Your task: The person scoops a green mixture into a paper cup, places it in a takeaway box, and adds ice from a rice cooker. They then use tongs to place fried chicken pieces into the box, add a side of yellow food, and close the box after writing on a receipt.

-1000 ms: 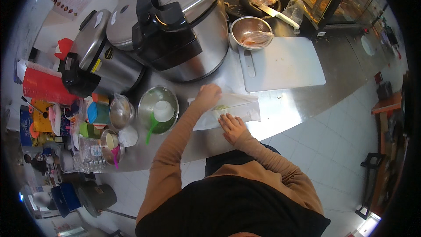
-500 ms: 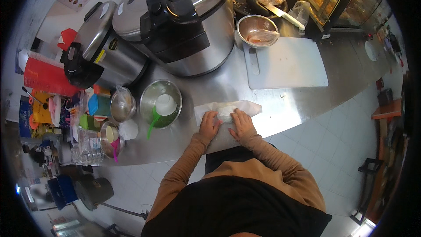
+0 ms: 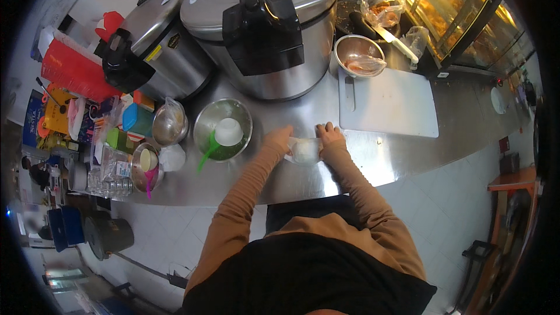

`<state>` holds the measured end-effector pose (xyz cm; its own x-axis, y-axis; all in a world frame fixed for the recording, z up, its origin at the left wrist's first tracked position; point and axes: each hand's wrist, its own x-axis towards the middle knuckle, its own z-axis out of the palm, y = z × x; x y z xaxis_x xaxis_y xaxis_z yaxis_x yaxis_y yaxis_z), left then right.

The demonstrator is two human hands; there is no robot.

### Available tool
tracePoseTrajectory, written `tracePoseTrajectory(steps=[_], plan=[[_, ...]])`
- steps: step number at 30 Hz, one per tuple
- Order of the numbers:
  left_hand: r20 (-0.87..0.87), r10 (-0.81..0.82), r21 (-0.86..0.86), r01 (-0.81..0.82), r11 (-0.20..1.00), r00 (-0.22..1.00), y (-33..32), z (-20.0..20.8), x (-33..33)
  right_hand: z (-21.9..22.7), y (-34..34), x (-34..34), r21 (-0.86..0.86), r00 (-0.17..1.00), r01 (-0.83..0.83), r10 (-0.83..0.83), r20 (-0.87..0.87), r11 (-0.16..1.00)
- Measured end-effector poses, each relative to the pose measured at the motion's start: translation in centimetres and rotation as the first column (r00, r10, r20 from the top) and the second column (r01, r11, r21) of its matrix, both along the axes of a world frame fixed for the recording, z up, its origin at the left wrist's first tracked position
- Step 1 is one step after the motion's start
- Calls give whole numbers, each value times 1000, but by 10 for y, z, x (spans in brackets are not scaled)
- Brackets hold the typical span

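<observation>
A small white paper-wrapped bundle [image 3: 305,151] lies on the steel counter in front of me. My left hand [image 3: 279,140] is closed at its left end, fingers curled over the paper. On the other side my right hand [image 3: 331,138] grips the right end, its fingers bent over the far edge. The middle of the bundle bulges and looks slightly see-through. What is wrapped inside cannot be made out.
Left of the bundle stands a steel bowl [image 3: 245,118] holding a white cup [image 3: 228,132] and a green spoon [image 3: 209,150]. A white cutting board [image 3: 392,105] lies at right, near a knife [image 3: 396,44]. Two large cookers [image 3: 262,76] stand behind.
The paper's ends, spread out to both sides before, are now folded in, so the bundle looks shorter. My hands have moved from its top to its two ends.
</observation>
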<state>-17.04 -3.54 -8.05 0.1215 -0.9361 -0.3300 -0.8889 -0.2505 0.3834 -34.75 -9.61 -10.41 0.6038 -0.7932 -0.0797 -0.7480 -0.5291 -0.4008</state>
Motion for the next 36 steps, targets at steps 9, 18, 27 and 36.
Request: tracePoseTrajectory(steps=[9, 18, 27, 36], plan=[[-13, 188, -700, -143, 699, 982, 73, -82, -26, -34, 29, -30, -265, 853, -203, 303, 426, 943], [-629, 24, 521, -398, 756, -777, 70, -21, -38, 38, 38, 15, 234, 644, -115, -107, 757, 965], [-35, -64, 411, -73, 909, -997, 62, 28, -44, 106, -1, 35, -583, 475, -553, 800, 366, 595], [-999, 29, -33, -963, 268, 43, 36, -26, -75, -4, 37, 45, 599, 429, -680, -433, 793, 423]])
